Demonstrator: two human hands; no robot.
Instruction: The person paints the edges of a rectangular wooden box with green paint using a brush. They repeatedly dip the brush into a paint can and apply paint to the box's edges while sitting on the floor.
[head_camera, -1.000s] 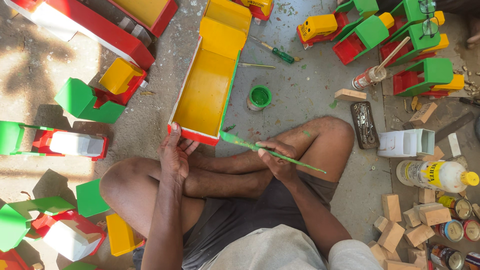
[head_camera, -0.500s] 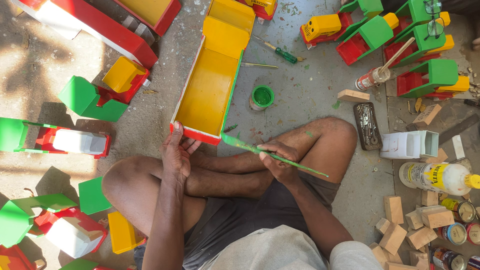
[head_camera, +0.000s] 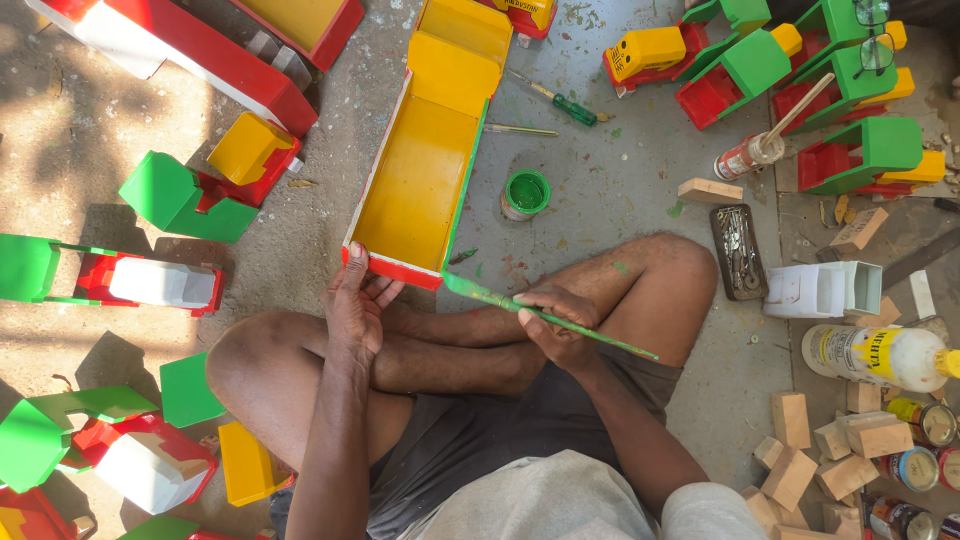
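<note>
Close to the crossed legs, the right hand (head_camera: 556, 318) is clenched around a long, green-smeared paintbrush (head_camera: 540, 313) whose bristle end touches the near corner of the yellow tray (head_camera: 425, 175). The left hand (head_camera: 352, 315) has its fingers closed over the tray's red near edge, steadying it on the concrete floor (head_camera: 620, 190).

Near the right knee lies a white plastic bottle (head_camera: 880, 355) on its side, with a yellow label and a yellow cap, just beside a white open box (head_camera: 825, 290). Below it, small round tins (head_camera: 925, 425) with coloured labels sit among plain wooden blocks (head_camera: 800, 445). A small green paint pot (head_camera: 525, 193) stands just right of the tray. Farther off, a cylindrical can (head_camera: 742, 157) with a red-and-white label holds a stick, and a green-handled screwdriver (head_camera: 560, 100) lies near the tray's far end. Red, green and yellow toy trucks (head_camera: 780, 65) crowd the far right.

Compared with half a second ago, the brush tip has moved slightly closer to the tray's corner, while the left hand has kept its grip on the edge; everything else lies as before.
</note>
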